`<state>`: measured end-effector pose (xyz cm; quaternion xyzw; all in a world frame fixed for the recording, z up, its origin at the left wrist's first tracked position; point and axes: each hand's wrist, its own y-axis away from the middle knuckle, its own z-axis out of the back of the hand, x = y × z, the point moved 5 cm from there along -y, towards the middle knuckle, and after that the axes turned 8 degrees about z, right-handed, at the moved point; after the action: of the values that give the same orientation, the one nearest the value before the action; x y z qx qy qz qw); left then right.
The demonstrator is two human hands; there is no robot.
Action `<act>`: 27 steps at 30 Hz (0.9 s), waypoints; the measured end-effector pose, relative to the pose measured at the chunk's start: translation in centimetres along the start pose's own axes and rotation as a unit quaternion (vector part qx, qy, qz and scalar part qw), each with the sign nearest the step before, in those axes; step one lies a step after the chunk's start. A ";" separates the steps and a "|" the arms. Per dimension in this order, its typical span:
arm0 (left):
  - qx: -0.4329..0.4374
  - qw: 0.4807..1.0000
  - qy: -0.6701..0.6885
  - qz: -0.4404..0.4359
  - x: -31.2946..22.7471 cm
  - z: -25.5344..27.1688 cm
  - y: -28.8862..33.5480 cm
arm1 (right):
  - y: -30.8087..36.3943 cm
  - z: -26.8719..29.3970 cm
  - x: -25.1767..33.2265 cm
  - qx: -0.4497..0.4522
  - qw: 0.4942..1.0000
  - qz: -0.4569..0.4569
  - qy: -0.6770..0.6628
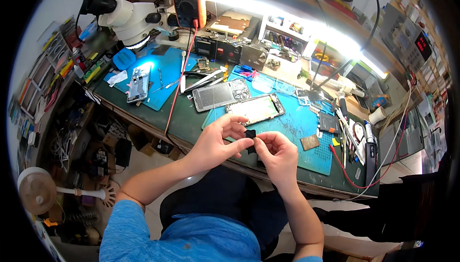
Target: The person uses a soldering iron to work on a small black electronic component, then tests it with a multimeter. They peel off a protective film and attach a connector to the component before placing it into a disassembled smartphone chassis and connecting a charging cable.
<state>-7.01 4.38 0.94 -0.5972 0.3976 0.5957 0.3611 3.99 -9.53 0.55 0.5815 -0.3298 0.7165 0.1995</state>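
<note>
Both my hands meet over the bench's front edge, holding a small black piece [250, 135] whose exact kind I cannot make out. My left hand [223, 138] pinches it from the left between thumb and fingers. From the other side, my right hand [275, 152] grips it with thumb and forefinger. Just beyond them lies an opened phone frame [255, 109] with a bright inner face. A grey phone housing [221, 95] rests against its far left side. Both are on the blue work mat [299, 132].
At the back left, a microscope [129, 21] stands over another opened phone [139, 84]. An orange multimeter [186, 1] is propped behind, its red lead [178, 87] crossing the bench. Tools [350, 135] crowd the right, near a brown square plate [309, 142]. A fan [38, 190] stands lower left.
</note>
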 end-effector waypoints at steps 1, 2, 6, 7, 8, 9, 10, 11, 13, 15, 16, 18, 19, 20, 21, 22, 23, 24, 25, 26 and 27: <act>0.020 0.999 0.023 0.011 0.4 -0.3 -0.4 | 0.3 0.5 -0.3 0.000 1.000 0.007 0.004; 0.041 0.998 0.046 0.022 0.8 -0.6 -0.7 | 0.5 0.9 -0.5 0.000 1.000 0.013 0.008; 0.064 0.996 0.051 0.038 1.2 -1.8 -1.8 | 1.2 3.2 -0.3 -0.054 0.998 0.027 0.009; 0.066 0.996 0.046 0.039 1.3 -2.2 -2.2 | 1.5 4.4 -0.3 -0.073 0.997 0.024 0.030; 0.055 0.998 0.014 0.010 1.5 -2.5 -2.6 | 1.8 5.8 -0.3 -0.092 0.994 0.020 0.050; 0.051 0.993 -0.093 -0.050 0.9 -3.2 -2.7 | 2.2 7.2 -0.5 -0.111 0.991 0.017 0.071; 0.043 0.972 -0.200 -0.112 -0.1 -3.9 -2.7 | 2.6 8.7 -1.0 -0.122 0.987 0.015 0.100; 0.034 0.937 -0.303 -0.173 -0.7 -4.6 -2.7 | 3.1 10.0 -1.1 -0.125 0.984 0.019 0.127; 0.045 0.878 -0.413 -0.237 -0.5 -6.5 -2.9 | 3.6 11.7 -1.5 -0.105 0.983 0.003 0.149; 0.046 0.830 -0.497 -0.249 -0.9 -8.3 -2.6 | 3.8 11.9 -0.8 -0.107 0.972 0.031 0.209; 0.064 0.816 -0.520 -0.243 -0.7 -8.8 -3.0 | 3.9 11.8 -0.4 -0.109 0.964 0.044 0.239; 0.070 0.803 -0.543 -0.236 -1.0 -9.3 -3.5 | 3.8 11.6 -0.1 -0.092 0.960 0.074 0.253; 0.071 0.796 -0.555 -0.230 -1.1 -9.4 -3.8 | 3.7 11.3 -0.1 -0.082 0.958 0.088 0.259; 0.091 0.803 -0.545 -0.223 -0.9 -9.4 -4.3 | 3.6 11.2 -0.3 -0.079 0.962 0.082 0.250; 0.110 0.809 -0.535 -0.216 -0.7 -9.3 -5.1 | 3.6 11.2 -0.4 -0.080 0.965 0.079 0.239; 0.126 0.814 -0.527 -0.208 -0.7 -9.1 -5.8 | 3.5 11.2 -0.6 -0.080 0.968 0.078 0.225; 0.162 0.845 -0.489 -0.148 -0.6 -8.9 -6.5 | 3.4 11.2 -0.7 -0.080 0.971 0.078 0.212; 0.195 0.869 -0.446 -0.085 -0.6 -8.7 -7.2 | 3.3 11.2 -0.8 -0.083 0.975 0.073 0.194; 0.227 0.887 -0.402 -0.020 -0.3 -8.4 -7.5 | 3.2 11.1 -1.0 -0.086 0.978 0.069 0.175; 0.244 0.911 -0.332 0.018 0.2 -8.2 -7.6 | 3.1 11.0 -1.1 -0.089 0.982 0.064 0.156; 0.248 0.925 -0.280 0.057 0.6 -8.1 -7.6 | 2.9 11.0 -1.2 -0.086 0.985 0.057 0.142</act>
<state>3.28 0.20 0.21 -0.2734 0.4487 0.6405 0.5601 10.12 -19.21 -0.13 0.4353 -0.3910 0.7706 0.2527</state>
